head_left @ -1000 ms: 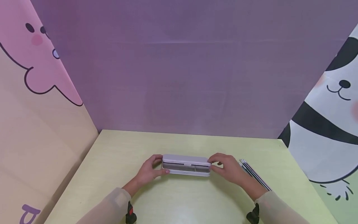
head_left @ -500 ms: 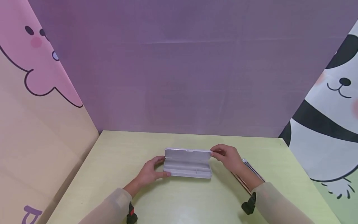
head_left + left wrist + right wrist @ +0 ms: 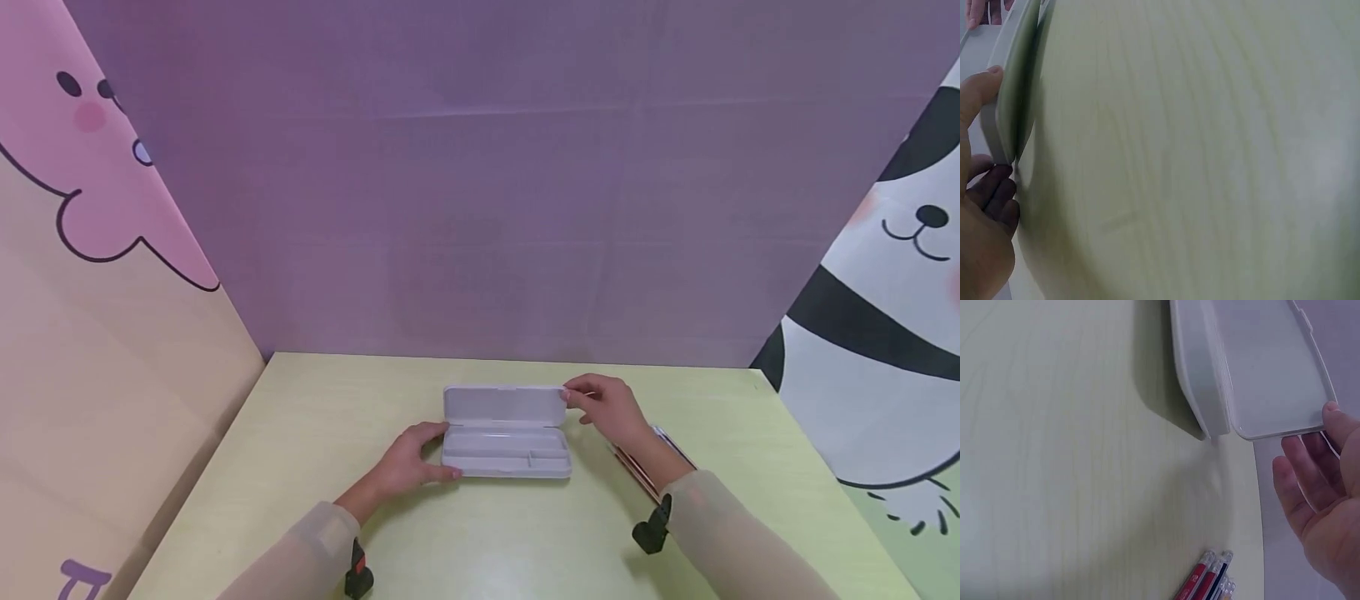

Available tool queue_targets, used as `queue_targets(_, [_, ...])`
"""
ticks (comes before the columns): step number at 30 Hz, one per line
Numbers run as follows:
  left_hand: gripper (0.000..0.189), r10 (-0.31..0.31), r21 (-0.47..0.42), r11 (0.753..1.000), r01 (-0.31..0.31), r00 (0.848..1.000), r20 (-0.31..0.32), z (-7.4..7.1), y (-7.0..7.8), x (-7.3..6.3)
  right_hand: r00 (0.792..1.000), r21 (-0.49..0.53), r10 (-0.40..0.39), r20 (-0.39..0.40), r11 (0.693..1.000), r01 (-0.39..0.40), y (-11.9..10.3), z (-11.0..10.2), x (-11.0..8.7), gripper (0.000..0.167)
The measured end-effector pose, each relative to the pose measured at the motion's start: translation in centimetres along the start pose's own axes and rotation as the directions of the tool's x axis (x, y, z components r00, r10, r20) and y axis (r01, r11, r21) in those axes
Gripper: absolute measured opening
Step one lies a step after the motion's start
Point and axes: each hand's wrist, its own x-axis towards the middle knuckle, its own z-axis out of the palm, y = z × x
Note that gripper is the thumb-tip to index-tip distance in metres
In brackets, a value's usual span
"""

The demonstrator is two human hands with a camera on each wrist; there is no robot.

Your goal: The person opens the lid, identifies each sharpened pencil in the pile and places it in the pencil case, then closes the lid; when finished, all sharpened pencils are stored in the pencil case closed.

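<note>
A pale lilac pencil case [image 3: 480, 477] lies unfolded in the middle of the head view. Its base has a long compartment and a small divided one at the right, with nothing in them. The lid [image 3: 502, 406] stands back behind the base. My left hand [image 3: 408, 460] grips the left end of the base, thumb at the front edge and fingers round the back. With thumb and fingers, my right hand [image 3: 611, 410] pinches the lid's right corner; the right wrist view shows the thumb on the lid's inner face [image 3: 1279, 369].
Several pencils [image 3: 1200, 575] lie on the table to the right, partly hidden under the right forearm in the head view. A purple wall [image 3: 480, 183] rises behind the pale wooden table [image 3: 480, 542]. Printed side panels flank it.
The right hand has swung the lid up and back from nearly closed, moving away from the body. The left hand keeps its hold on the base, and the inside of the case now shows.
</note>
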Motion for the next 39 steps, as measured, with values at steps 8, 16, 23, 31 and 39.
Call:
queue_targets(8, [0.090,-0.021,0.059,0.998,0.020,1.000,0.023,-0.3,-0.3,0.5,0.998,0.009,0.060,0.035,0.998,-0.061,0.6,0.2,1.4,0.026])
queue_targets(16, [0.095,0.002,0.195,0.981,-0.004,1.000,0.012,0.4,-0.4,0.2,0.989,0.016,0.122,0.085,0.992,-0.124,1.8,0.2,2.2,0.034])
queue_targets(23, [0.094,0.025,0.309,0.951,-0.022,1.000,-0.005,1.1,-0.2,0.2,0.978,0.035,0.189,0.093,0.981,-0.193,2.1,0.2,2.7,0.037])
queue_targets(31, [0.094,0.002,0.323,0.946,-0.003,1.000,0.004,1.1,0.6,0.5,0.963,0.021,0.253,0.090,0.966,-0.256,2.7,0.4,2.8,0.038])
queue_targets(39, [0.094,-0.030,0.341,0.940,0.026,1.000,0.004,1.0,1.0,0.3,0.966,0.025,0.242,0.090,0.969,-0.245,2.7,0.5,2.9,0.037])
